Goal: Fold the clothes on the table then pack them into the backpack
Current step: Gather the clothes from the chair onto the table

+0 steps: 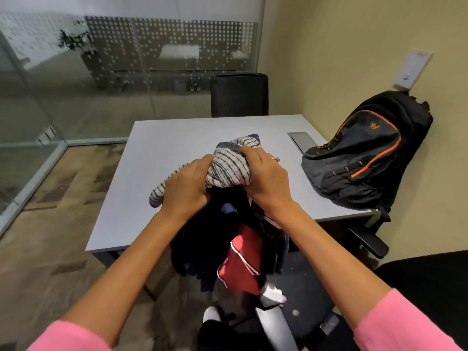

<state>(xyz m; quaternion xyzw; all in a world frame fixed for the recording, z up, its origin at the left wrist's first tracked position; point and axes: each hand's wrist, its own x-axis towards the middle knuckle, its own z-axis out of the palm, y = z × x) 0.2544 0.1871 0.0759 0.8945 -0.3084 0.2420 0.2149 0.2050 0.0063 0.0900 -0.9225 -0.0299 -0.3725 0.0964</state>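
I see the grey table (pixel 162 148) with the black-and-orange backpack (pixel 364 153) propped at its right edge against the wall, within reach for packing. My left hand (pixel 186 187) and right hand (pixel 266 178) both clutch a bunched clothes pile (pixel 228 224) over the near edge, the crumpled striped garment (pixel 228 171) on top, unfolded.

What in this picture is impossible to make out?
Head view, the only one:
- How many clothes are in the bundle: dark pieces overlap and hang past the table edge.
- The striped garment: bunched under the left hand and right hand, type unclear.
- Whether the backpack is open: its zips are too small.
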